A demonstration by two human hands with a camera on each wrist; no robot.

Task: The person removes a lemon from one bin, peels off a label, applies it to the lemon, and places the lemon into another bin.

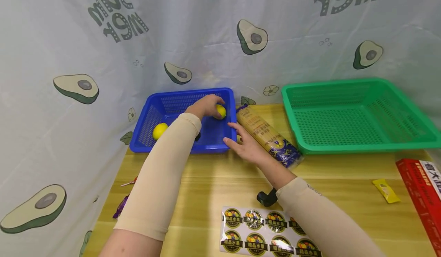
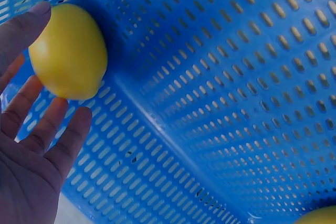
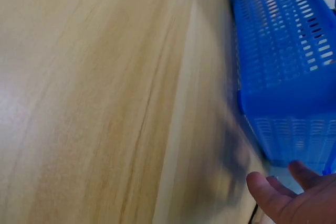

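My left hand [image 1: 206, 106] reaches into the blue basket [image 1: 234, 111] at its back right corner, around a yellow lemon [image 1: 221, 112]. In the left wrist view the thumb lies on one side of that lemon [image 2: 68, 51] and the fingers curve along the other, the lowest fingertip apart from it. Another lemon [image 1: 160, 130] lies at the basket's left end. My right hand [image 1: 246, 144] is by the basket's right front corner, thumb and fingers spread, holding nothing. In the right wrist view its fingers [image 3: 270, 195] point toward the basket's outer wall.
A spaghetti packet [image 1: 265, 132] lies between the blue basket and a green basket [image 1: 296, 134]. Nearer are a sticker sheet [image 1: 255, 230], a black object [image 1: 267, 198], a yellow sachet [image 1: 386, 191] and a red box [image 1: 418, 196]. A lollipop [image 1: 130, 182] and purple wrapper [image 1: 120, 207] lie left.
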